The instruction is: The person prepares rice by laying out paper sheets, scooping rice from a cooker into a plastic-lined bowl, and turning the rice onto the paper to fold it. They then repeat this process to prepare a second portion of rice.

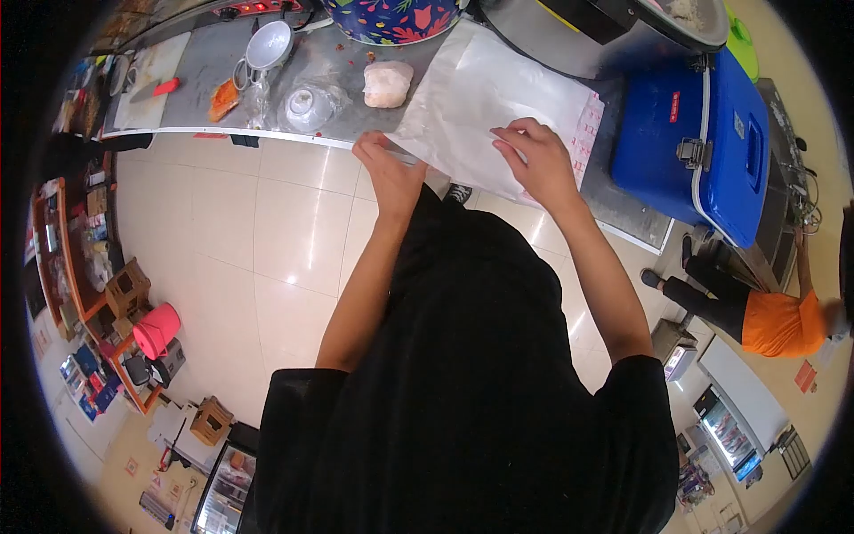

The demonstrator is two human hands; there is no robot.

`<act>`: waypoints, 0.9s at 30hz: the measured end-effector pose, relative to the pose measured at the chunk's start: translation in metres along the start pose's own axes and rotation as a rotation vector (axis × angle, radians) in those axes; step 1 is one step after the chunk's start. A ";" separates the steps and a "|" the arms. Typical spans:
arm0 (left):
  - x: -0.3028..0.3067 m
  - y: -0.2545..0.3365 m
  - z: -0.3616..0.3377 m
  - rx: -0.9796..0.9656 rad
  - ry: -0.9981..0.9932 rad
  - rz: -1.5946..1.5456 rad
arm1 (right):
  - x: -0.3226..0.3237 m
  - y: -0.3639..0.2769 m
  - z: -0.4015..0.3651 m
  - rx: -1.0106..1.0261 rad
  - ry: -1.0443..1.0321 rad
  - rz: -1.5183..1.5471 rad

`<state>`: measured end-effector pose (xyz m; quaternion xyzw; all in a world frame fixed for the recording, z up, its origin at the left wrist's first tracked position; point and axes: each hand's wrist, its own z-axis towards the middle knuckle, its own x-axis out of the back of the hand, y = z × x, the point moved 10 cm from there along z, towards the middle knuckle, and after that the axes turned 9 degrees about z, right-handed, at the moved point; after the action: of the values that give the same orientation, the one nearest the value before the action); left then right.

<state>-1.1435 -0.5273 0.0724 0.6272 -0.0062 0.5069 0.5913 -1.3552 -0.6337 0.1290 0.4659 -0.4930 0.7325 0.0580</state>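
My left hand [393, 176] is closed on the near left corner of a white paper sheet [471, 89], at the counter's front edge. The paper lies nearly flat, in what looks like a stack, with red print [589, 129] along its right edge. Over the right part of the paper is my right hand [541, 162], its thumb and forefinger bent but apart, holding nothing visible. Left of the paper sits a pale pinkish lump wrapped in clear film [388, 84].
On the counter [205, 71] are a white bowl in plastic [307, 109], a white strainer [269, 44] and a red-handled knife [160, 87]. Behind stand a patterned blue pot [391, 20] and a large steel cooker [569, 40]. A blue cooler box [658, 133] is at right, a person in orange [778, 322] beyond.
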 end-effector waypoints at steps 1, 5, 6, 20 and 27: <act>-0.005 -0.008 0.006 0.089 0.011 -0.190 | -0.006 0.003 0.001 -0.008 -0.007 -0.007; -0.034 -0.013 0.028 0.208 -0.318 -0.363 | -0.013 0.013 -0.004 -0.067 -0.002 0.012; -0.034 -0.007 0.029 0.067 -0.298 -0.267 | -0.010 0.014 -0.006 -0.081 0.007 0.029; -0.040 0.081 0.029 -0.001 -0.405 -0.418 | 0.088 0.006 -0.047 -0.071 0.359 -0.031; -0.058 0.070 -0.021 -0.029 -0.446 -0.346 | 0.093 -0.015 -0.046 0.052 0.285 -0.024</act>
<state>-1.2268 -0.5667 0.0822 0.7066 -0.0363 0.2478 0.6617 -1.4276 -0.6251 0.2042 0.3645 -0.4550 0.8030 0.1241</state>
